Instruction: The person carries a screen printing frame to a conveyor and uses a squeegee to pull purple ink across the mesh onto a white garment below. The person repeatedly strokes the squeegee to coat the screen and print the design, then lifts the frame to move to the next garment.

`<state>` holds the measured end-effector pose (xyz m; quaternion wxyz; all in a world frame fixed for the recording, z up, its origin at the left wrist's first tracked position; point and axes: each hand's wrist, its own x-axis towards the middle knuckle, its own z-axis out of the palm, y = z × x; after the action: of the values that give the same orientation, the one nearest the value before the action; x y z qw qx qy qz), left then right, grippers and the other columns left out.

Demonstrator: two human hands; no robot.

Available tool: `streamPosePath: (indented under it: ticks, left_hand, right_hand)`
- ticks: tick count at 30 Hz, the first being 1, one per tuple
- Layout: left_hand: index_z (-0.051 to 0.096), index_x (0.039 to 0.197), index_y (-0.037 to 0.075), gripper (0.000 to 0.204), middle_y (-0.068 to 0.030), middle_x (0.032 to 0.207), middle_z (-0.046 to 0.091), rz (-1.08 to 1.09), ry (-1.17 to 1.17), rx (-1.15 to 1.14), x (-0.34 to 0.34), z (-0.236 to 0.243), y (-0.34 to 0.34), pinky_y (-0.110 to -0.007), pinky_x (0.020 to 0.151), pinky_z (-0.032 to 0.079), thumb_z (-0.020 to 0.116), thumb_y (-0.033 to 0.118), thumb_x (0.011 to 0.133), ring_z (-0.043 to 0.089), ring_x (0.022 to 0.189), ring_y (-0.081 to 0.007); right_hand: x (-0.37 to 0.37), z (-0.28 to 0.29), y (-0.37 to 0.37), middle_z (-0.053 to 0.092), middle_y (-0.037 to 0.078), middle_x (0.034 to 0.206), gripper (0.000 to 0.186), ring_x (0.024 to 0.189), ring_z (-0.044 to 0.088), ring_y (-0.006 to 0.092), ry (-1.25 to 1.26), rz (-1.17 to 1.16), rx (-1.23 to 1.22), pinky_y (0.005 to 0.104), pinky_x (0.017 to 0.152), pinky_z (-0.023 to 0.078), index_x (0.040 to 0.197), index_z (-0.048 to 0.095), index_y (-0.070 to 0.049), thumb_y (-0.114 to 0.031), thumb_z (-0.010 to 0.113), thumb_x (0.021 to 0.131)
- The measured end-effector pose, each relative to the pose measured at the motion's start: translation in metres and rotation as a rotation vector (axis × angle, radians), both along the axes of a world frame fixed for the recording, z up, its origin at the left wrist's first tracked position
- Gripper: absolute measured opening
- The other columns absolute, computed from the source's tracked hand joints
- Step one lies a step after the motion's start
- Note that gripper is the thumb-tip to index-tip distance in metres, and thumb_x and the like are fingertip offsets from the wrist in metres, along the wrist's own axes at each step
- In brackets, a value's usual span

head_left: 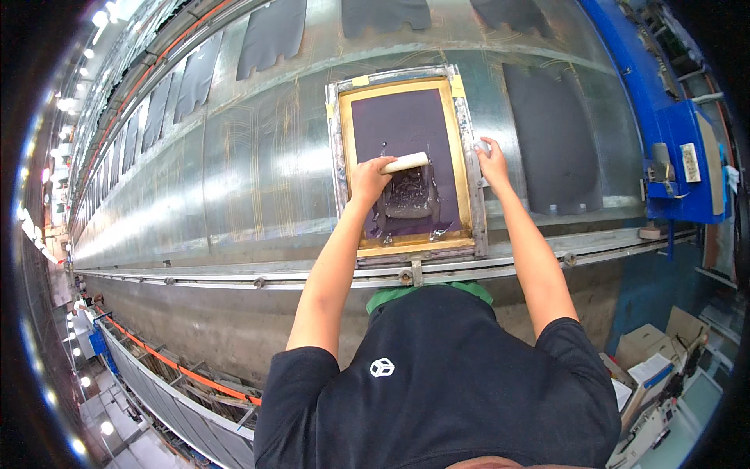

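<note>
A screen printing frame (337, 148) with a yellow border and a dark mesh lies on the long metal table in front of me. My left hand (369, 181) grips one end of a squeegee (405, 162) with a pale bar, held crosswise over the mesh. Glossy dark ink (410, 199) lies in a patch on the mesh, just nearer to me than the squeegee. At the frame's right edge, my right hand (492, 164) is closed with its fingers at the rim, around a small pale part.
A black fabric piece (551, 137) lies flat to the right of the frame. Several more lie along the table's far side, such as one (272, 37). A metal rail (219, 276) runs along the near edge. Blue machinery (680, 168) stands at the right end; cardboard boxes (648, 344) sit behind right.
</note>
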<state>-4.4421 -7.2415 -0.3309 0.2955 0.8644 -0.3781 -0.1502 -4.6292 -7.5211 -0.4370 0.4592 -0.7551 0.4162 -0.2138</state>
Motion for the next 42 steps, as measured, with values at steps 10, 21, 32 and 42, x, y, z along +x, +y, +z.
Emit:
streamPosePath:
  ticks: [10, 21, 32, 42]
  left_hand:
    - [0.072, 0.119, 0.013, 0.053, -0.0051, 0.134, 0.068, -0.007, -0.244, -0.171, -0.121, -0.035, 0.096, -0.040, 0.097, 0.051, 0.064, -0.010, 0.072, 0.060, 0.131, -0.0269]
    - [0.072, 0.110, 0.003, 0.030, -0.0271, 0.161, 0.033, 0.503, 0.161, -0.544, -0.083, -0.039, 0.165, -0.041, 0.108, 0.041, 0.078, 0.026, 0.090, 0.058, 0.130, -0.0314]
    - [0.067, 0.120, -0.007, 0.057, -0.0103, 0.119, 0.063, 0.506, 0.871, -0.958, 0.029, 0.036, 0.310, -0.030, 0.094, 0.048, 0.078, 0.041, 0.091, 0.061, 0.107, -0.0165]
    - [0.068, 0.115, -0.004, 0.050, -0.0058, 0.102, 0.069, 0.788, 0.596, -0.979, 0.145, 0.149, 0.639, -0.027, 0.081, 0.051, 0.082, 0.036, 0.089, 0.063, 0.091, -0.0123]
  right_hand:
    - [0.018, 0.059, 0.023, 0.064, 0.006, 0.074, 0.020, 0.068, 0.057, 0.0154, -0.111, -0.122, 0.033, 0.0343, 0.066, 0.047, 0.110, 0.071, -0.011, -0.027, 0.063, 0.100]
    - [-0.002, 0.172, 0.061, 0.048, -0.009, 0.070, 0.023, 0.056, 0.037, -0.0001, -0.364, -0.088, 0.173, 0.0194, 0.046, 0.024, 0.116, 0.065, -0.010, -0.027, 0.067, 0.101]
    - [0.056, 0.310, 0.199, 0.039, -0.010, 0.068, 0.025, 0.055, 0.034, 0.0001, -0.477, 0.054, 0.313, 0.0191, 0.046, 0.022, 0.127, 0.064, -0.009, -0.019, 0.060, 0.104]
    - [0.268, 0.308, 0.494, 0.036, -0.010, 0.069, 0.028, 0.056, 0.031, 0.0006, -0.578, 0.313, 0.525, 0.0186, 0.047, 0.023, 0.127, 0.061, -0.008, -0.018, 0.063, 0.101]
